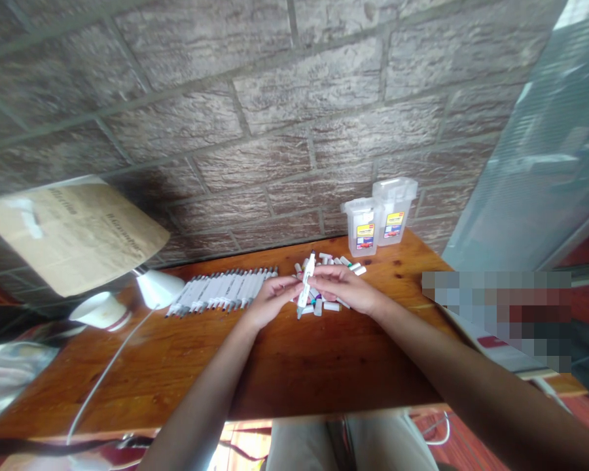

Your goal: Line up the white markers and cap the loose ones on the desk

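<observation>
Both hands meet over the middle of a wooden table point(177, 366). My left hand point(269, 297) and my right hand point(346, 284) pinch a white marker point(306, 282) between them, holding it nearly upright with one tip pointing down. Under and behind the hands lies a loose pile of marker caps and markers point(331, 261). A neat row of several white markers point(223, 291) lies side by side just left of my left hand.
Two clear plastic boxes point(380, 216) with yellow labels stand at the back against the brick wall. A white desk lamp point(154, 288) with its cable sits at the left, a brown paper bag point(73, 229) behind it. A glass panel runs along the right.
</observation>
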Demonstrator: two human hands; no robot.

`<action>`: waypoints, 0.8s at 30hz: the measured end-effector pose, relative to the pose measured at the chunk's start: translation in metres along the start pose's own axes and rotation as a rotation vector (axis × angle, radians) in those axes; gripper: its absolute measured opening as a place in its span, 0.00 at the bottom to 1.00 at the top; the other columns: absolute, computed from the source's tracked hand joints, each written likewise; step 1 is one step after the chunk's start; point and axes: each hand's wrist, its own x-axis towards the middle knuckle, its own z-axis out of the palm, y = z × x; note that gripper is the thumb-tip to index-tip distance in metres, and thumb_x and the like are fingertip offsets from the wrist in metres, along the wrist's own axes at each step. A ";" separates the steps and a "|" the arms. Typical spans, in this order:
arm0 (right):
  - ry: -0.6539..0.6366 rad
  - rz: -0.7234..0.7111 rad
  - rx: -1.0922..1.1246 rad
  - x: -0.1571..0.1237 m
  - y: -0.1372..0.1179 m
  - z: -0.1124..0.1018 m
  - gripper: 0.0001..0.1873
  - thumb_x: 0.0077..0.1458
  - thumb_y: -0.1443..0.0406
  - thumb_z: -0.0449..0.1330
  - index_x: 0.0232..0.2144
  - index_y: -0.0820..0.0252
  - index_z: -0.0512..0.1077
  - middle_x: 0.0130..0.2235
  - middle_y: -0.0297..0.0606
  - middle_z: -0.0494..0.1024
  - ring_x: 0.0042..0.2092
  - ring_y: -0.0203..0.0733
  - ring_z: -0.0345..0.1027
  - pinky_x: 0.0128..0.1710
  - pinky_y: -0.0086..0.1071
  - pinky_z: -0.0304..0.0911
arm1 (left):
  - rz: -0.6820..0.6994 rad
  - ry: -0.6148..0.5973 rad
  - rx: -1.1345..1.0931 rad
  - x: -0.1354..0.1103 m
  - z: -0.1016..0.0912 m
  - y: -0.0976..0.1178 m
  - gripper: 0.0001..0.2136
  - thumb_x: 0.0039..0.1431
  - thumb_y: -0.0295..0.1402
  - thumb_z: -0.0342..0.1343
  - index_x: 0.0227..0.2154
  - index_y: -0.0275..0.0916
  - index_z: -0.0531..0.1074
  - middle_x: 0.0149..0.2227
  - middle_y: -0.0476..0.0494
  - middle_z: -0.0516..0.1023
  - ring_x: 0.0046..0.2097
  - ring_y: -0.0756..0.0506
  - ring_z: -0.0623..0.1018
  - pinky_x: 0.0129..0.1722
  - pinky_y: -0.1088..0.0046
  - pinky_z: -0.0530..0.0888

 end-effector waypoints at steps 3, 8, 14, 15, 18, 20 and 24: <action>-0.002 0.001 0.010 0.000 -0.002 0.002 0.21 0.54 0.53 0.64 0.42 0.65 0.77 0.19 0.26 0.62 0.21 0.27 0.48 0.20 0.25 0.44 | 0.002 -0.015 0.003 0.000 0.000 0.001 0.18 0.52 0.48 0.65 0.31 0.34 0.81 0.30 0.42 0.82 0.34 0.44 0.79 0.37 0.71 0.73; -0.002 0.006 0.132 0.002 0.001 0.000 0.20 0.56 0.53 0.63 0.43 0.64 0.76 0.18 0.24 0.59 0.20 0.26 0.44 0.19 0.25 0.40 | 0.007 -0.018 -0.012 -0.001 -0.001 -0.003 0.17 0.54 0.45 0.64 0.37 0.34 0.81 0.32 0.42 0.83 0.34 0.45 0.79 0.37 0.71 0.74; -0.007 0.024 0.158 0.003 0.002 0.001 0.21 0.57 0.53 0.62 0.42 0.65 0.76 0.19 0.25 0.62 0.19 0.25 0.45 0.19 0.25 0.40 | 0.024 -0.059 -0.055 -0.002 0.004 -0.003 0.16 0.53 0.43 0.65 0.38 0.34 0.80 0.34 0.42 0.83 0.34 0.45 0.81 0.37 0.70 0.76; -0.016 0.021 0.152 0.003 0.002 0.001 0.20 0.57 0.53 0.62 0.42 0.65 0.76 0.19 0.26 0.64 0.19 0.25 0.46 0.19 0.25 0.40 | 0.028 -0.062 -0.064 -0.002 0.005 -0.003 0.16 0.54 0.43 0.65 0.38 0.34 0.80 0.34 0.41 0.83 0.34 0.44 0.81 0.37 0.71 0.76; -0.034 0.018 0.124 0.002 0.001 0.001 0.19 0.55 0.53 0.64 0.40 0.64 0.76 0.21 0.28 0.68 0.20 0.25 0.49 0.19 0.24 0.42 | 0.048 -0.063 -0.068 -0.001 0.006 -0.005 0.16 0.55 0.42 0.64 0.38 0.34 0.80 0.33 0.41 0.83 0.34 0.45 0.81 0.36 0.71 0.75; -0.029 0.029 0.119 0.002 0.000 0.002 0.18 0.53 0.54 0.66 0.39 0.63 0.76 0.21 0.28 0.68 0.20 0.26 0.52 0.18 0.24 0.43 | 0.056 -0.060 -0.047 0.000 0.006 -0.007 0.16 0.55 0.42 0.64 0.39 0.34 0.80 0.34 0.41 0.83 0.34 0.45 0.80 0.36 0.72 0.75; 0.008 0.063 0.171 0.003 0.001 0.003 0.18 0.52 0.53 0.67 0.35 0.62 0.73 0.21 0.28 0.69 0.19 0.26 0.55 0.18 0.23 0.43 | 0.041 -0.059 -0.013 0.000 0.004 -0.010 0.17 0.57 0.44 0.62 0.39 0.34 0.80 0.32 0.42 0.83 0.34 0.46 0.79 0.35 0.73 0.74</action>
